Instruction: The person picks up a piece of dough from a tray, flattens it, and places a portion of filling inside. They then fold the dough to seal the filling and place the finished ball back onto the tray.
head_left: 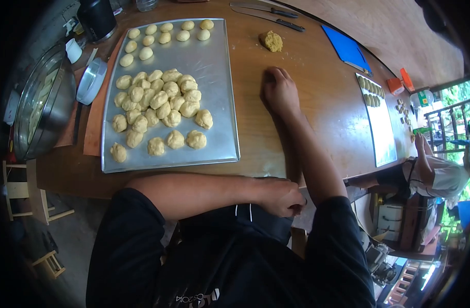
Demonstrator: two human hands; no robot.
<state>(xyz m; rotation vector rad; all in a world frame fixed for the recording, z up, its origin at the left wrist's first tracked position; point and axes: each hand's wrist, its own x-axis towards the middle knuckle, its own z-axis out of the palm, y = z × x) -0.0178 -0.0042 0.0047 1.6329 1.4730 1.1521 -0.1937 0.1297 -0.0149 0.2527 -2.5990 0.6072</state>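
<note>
My right hand (281,92) rests on the wooden table with its fingers curled under; whatever lies beneath them is hidden. Beyond it sits a crumbly yellow lump (272,41). My left arm crosses in front of my body, and my left hand (284,197) hangs near the table's front edge, fingers curled, with nothing visible in them. To the left lies a metal baking tray (214,149). Several smooth round balls (164,38) line its far end. A pile of rougher dough pieces (158,98) fills its middle and near part.
Two knives (290,24) and a blue board (345,49) lie at the far side. On the right, a second tray (383,136) bears several small pieces, and another person (435,172) stands past it. A metal bowl (65,113) and a black canister (96,20) stand left.
</note>
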